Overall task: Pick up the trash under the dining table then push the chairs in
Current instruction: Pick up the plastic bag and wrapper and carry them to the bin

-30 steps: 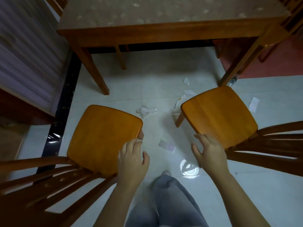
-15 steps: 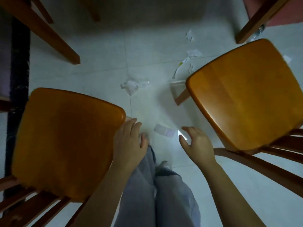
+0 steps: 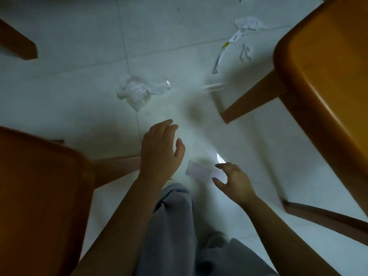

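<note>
On the floor [image 3: 79, 36] between both hands: flat paper slip [image 3: 199, 172], long axis roughly left-right. Nearest is right hand [image 3: 236, 184], spread wide, empty, slip's right end between thumb and forefinger. Also empty: left hand [image 3: 161, 150], relaxed. Well ahead: crumpled wrapper [image 3: 139, 92].

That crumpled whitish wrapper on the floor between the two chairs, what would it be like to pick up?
The crumpled wrapper looks thin and partly see-through, so it is probably very light and floppy. Its creases suggest it would squash rather than break. Lying loose on the smooth floor tile, it may skid if pushed.
</note>
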